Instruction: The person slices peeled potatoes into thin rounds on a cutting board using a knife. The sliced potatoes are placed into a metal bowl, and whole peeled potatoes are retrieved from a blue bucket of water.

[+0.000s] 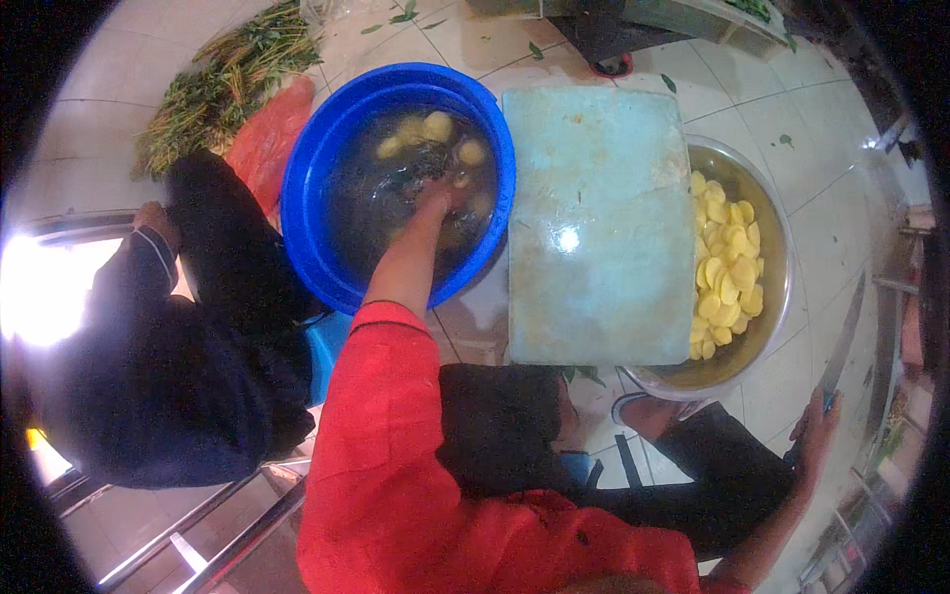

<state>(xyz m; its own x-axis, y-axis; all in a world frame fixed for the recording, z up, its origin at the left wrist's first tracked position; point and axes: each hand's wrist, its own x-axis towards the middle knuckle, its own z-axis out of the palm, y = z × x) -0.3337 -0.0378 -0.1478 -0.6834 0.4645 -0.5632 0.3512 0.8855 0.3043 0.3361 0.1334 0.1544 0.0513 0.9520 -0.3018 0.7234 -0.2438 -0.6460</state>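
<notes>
My left hand reaches into the murky water of a blue plastic tub; its fingers are under water, and what they touch is hidden. Peeled potatoes show at the surface beyond it. In my right hand, held out at the right by my knee, is a long-bladed knife pointing away from me. Between tub and basin lies a wet, pale blue-green cutting board with nothing on it. Its right edge overlaps a metal basin holding many yellow potato slices.
A person in dark clothes sits close at the left, a hand on the knee. Leafy stalks and a red plastic bag lie on the tiled floor behind the tub. A crate stands at the top right; metal bars run at the lower left.
</notes>
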